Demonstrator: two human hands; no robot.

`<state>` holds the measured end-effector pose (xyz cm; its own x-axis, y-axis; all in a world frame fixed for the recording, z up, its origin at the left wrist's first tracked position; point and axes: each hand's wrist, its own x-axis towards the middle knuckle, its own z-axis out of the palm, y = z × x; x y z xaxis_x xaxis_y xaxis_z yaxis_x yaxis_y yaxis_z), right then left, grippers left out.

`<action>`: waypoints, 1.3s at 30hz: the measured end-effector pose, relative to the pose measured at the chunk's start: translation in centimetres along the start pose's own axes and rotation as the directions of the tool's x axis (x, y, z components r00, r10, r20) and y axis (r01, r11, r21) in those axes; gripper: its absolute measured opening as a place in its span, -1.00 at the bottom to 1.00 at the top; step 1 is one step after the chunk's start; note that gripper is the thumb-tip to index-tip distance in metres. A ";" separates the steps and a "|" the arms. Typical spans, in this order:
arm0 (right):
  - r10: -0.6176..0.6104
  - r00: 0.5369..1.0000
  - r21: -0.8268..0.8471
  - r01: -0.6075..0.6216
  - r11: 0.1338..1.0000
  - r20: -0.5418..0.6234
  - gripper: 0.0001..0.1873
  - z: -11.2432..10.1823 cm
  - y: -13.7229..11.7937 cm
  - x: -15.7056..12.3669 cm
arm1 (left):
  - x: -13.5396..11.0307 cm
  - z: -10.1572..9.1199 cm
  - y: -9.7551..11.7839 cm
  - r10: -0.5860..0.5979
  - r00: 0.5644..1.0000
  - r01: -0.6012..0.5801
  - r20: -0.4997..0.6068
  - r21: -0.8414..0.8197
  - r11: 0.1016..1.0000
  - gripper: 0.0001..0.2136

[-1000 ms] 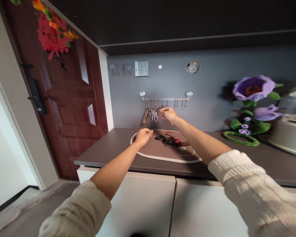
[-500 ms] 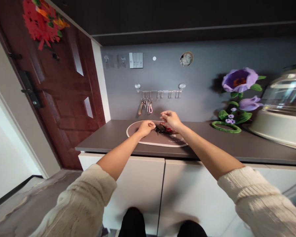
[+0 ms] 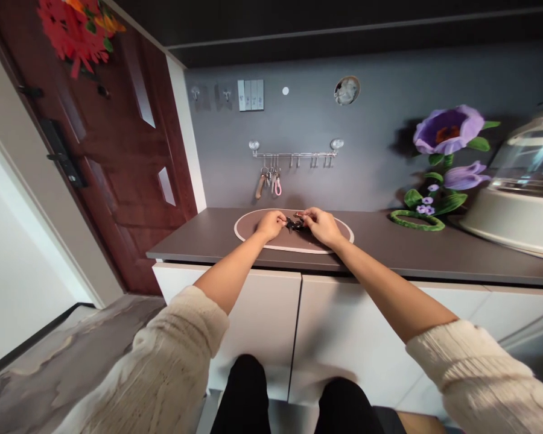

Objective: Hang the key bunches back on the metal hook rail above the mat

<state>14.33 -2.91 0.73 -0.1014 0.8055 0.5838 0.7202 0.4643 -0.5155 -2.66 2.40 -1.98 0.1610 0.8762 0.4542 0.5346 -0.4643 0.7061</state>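
Over the oval brown mat (image 3: 248,229) with a pale rim, my two hands meet at a small dark bunch of keys (image 3: 294,225) with bits of red on it. My left hand (image 3: 272,225) pinches the bunch's left side between thumb and fingertips. On the other side my right hand (image 3: 321,225) has its fingers closed at the red and dark part. The single pieces are too small to tell apart, and the fingertips partly cover them.
A clear rail (image 3: 294,155) with hooks is fixed to the grey wall, and several keys (image 3: 270,181) hang at its left. Purple fabric flowers (image 3: 447,132) and a white appliance with a clear cover (image 3: 511,217) stand at right. A dark red door (image 3: 127,199) is at left.
My right hand has come down from above the bunch and closed on its right side. The left hand keeps its pinch. The view has tilted slightly downward.
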 end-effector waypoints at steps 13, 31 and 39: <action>-0.081 0.987 -0.173 0.105 0.979 0.139 -0.77 0.7 0.1 0.0 | 0.7 0.2 -0.3 0.041 0.999 -0.040 -0.002 0.214 0.976 -0.80; -0.068 0.985 -0.320 0.116 0.940 0.155 -0.75 0.9 -0.4 0.2 | 2.0 -0.6 1.8 0.034 0.945 -0.220 0.326 0.554 0.803 -0.75; -0.072 0.987 -0.344 0.118 0.931 0.144 -0.74 1.2 -0.1 0.6 | 2.5 -0.5 1.0 0.058 0.946 -0.224 0.318 0.515 0.827 -0.76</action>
<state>13.41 -2.08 0.37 -0.2506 0.8145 0.5232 0.8952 0.4007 -0.1951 -2.12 4.08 0.11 0.4470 0.8432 0.2987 0.8337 -0.5137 0.2025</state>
